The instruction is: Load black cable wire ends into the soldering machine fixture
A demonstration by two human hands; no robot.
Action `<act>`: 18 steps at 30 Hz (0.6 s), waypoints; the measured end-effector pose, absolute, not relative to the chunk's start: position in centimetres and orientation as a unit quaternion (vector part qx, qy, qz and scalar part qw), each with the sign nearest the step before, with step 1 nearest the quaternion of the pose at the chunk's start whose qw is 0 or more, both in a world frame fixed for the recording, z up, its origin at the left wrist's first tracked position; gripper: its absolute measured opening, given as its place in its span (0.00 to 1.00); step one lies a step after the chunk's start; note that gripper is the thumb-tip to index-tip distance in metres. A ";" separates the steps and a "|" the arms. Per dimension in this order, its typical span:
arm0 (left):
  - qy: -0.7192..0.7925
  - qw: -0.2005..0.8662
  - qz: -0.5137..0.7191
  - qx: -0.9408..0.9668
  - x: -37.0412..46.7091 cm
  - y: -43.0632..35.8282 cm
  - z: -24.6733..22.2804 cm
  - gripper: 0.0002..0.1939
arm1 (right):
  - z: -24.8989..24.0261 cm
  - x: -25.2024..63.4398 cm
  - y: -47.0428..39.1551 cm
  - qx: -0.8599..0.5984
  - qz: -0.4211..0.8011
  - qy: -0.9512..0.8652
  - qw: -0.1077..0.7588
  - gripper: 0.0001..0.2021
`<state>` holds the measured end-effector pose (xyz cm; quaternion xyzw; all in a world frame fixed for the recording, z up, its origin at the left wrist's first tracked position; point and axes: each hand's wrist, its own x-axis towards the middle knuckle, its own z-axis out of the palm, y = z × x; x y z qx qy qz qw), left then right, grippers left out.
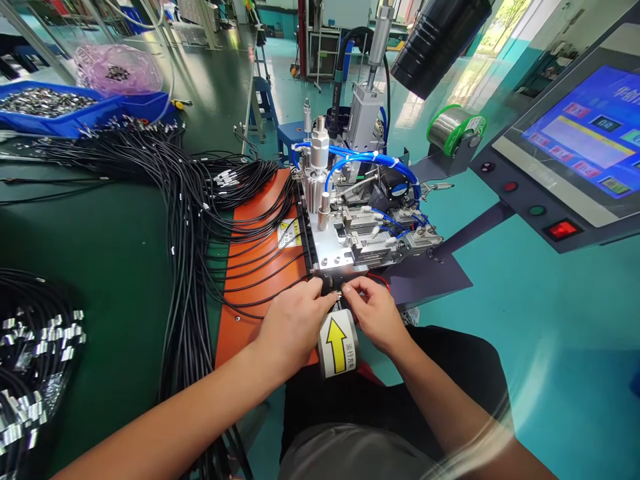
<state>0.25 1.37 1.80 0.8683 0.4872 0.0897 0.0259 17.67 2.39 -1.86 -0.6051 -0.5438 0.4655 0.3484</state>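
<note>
At the front end of the bench machine, my two hands meet with fingertips almost touching. My left hand is closed in a pinch; a black cable runs in behind it from the left. My right hand pinches at a small shiny metal connector between the fingertips, largely covered by them. Just below the hands sits a round drum with a yellow arrow label. More black cables lie in a row over the orange plate, running to the machine's left side.
A thick bundle of black cables crosses the green table. Cables with metal ends lie at left. A blue tray holds small metal parts. A solder wire spool and a touch screen panel stand right.
</note>
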 end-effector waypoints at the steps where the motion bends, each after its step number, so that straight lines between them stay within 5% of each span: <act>1: 0.487 0.031 0.089 0.868 0.2 1.4 1.8 0.18 | -1.9 17.6 2.3 -0.612 0.447 -0.550 0.351 0.14; 7: 0.500 0.083 0.077 0.859 -0.4 1.4 2.4 0.18 | -2.6 17.1 2.1 -0.631 0.376 -0.590 0.335 0.15; 18: 0.515 0.017 0.045 0.856 -0.1 1.7 2.5 0.08 | -3.2 16.8 2.2 -0.642 0.381 -0.583 0.321 0.15</act>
